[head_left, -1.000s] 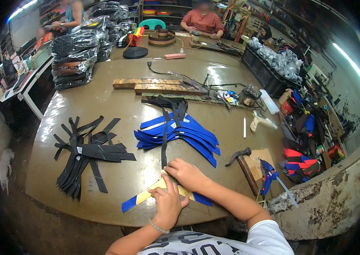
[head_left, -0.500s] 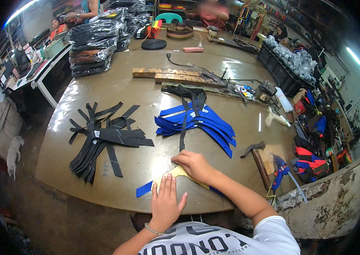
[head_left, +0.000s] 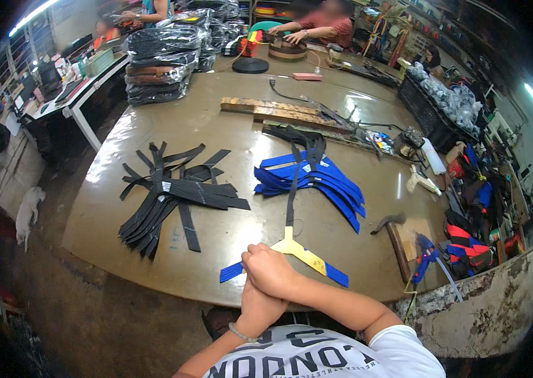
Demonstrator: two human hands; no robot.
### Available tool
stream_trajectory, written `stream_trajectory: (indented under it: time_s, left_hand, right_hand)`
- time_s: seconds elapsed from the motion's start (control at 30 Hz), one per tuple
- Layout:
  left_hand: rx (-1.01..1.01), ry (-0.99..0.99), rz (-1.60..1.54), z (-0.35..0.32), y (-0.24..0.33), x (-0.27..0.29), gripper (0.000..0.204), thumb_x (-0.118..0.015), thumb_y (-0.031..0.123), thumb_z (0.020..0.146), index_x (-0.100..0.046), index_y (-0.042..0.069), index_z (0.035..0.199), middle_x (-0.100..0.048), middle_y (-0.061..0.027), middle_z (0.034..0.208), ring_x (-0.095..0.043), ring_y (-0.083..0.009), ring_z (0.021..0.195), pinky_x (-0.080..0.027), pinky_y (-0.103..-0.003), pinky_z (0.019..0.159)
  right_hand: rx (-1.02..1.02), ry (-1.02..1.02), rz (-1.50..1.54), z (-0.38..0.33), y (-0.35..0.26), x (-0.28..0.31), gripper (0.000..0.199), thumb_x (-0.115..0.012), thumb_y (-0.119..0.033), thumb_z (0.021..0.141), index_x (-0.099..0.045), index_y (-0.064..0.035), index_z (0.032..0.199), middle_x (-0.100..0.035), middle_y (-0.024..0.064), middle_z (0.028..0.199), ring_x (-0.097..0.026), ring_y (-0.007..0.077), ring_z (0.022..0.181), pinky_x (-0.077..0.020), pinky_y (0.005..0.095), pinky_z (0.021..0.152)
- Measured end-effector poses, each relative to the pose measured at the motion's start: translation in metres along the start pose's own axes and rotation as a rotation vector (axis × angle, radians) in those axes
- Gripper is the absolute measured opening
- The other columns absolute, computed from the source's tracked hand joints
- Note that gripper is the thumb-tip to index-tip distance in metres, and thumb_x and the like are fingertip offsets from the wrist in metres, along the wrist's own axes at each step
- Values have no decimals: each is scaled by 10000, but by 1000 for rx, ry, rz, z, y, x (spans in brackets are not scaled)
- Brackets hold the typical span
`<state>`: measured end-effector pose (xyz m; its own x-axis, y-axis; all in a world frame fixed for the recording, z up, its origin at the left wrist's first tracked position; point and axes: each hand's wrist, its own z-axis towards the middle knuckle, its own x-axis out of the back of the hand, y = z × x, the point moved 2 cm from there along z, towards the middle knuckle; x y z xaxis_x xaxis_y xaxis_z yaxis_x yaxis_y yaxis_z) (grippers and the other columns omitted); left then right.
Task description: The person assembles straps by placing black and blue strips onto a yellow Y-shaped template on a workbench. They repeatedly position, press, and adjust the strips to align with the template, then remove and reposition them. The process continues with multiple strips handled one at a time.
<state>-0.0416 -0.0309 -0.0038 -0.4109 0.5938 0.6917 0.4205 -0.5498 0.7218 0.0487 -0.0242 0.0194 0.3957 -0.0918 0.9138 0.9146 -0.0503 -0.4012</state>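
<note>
A yellow Y-shaped piece (head_left: 306,257), perhaps a template, lies on the table near its front edge. Blue webbing ends (head_left: 337,277) stick out from its right and left arms, and a black strap (head_left: 290,208) runs away from its top. My right hand (head_left: 271,271) is closed over the piece's left arm, its fingers curled; what they hold, if anything, is hidden. Directly below it, touching, is my left hand (head_left: 259,310), with its fingers covered by the right. Beyond the piece lies a stack of blue straps (head_left: 317,179); black straps (head_left: 172,195) fan out to the left.
A hammer (head_left: 395,246) and a blue glue gun (head_left: 425,255) lie at the right edge. Farther off are wooden bars (head_left: 279,112), a black crate (head_left: 433,113) and bagged stacks (head_left: 159,63). A co-worker's hands (head_left: 295,34) touch a webbing roll at the far side.
My right hand has moved left off the piece's centre and onto my left hand, uncovering the piece's middle and right arm. The co-worker's hands now reach the webbing roll.
</note>
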Motion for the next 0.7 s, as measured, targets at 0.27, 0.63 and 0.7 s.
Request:
stream_trajectory:
  time_s: [0.27, 0.63, 0.7]
  left_hand:
    - [-189, 189, -42, -6, -34, -34, 492, -639, 328, 884, -573, 39, 1277, -606, -203, 1275, -533, -388, 1207, -390, -478, 1046]
    - [-237, 218, 41, -7, -35, -34, 593, -652, 325, 888, -500, 16, 1371, -540, -218, 1366, -498, -376, 1277, -381, -466, 1070]
    - [-280, 274, 186, -4, -27, -26, 609, -645, 331, 897, -485, 7, 1387, -521, -222, 1394, -484, -377, 1300, -372, -459, 1087]
  right_hand:
    - [5, -13, -281, 3, -24, 3, 135, -642, -59, 722, -644, 15, 835, -631, 177, 906, -640, 315, 886, -564, 410, 698]
    - [3, -53, -273, 0, -27, -19, 135, -644, -83, 733, -685, 12, 821, -639, 173, 891, -641, 323, 876, -561, 444, 762]
    - [-6, -132, -119, 0, -14, -12, 130, -641, -96, 761, -697, 2, 825, -648, 183, 891, -646, 341, 852, -556, 444, 778]
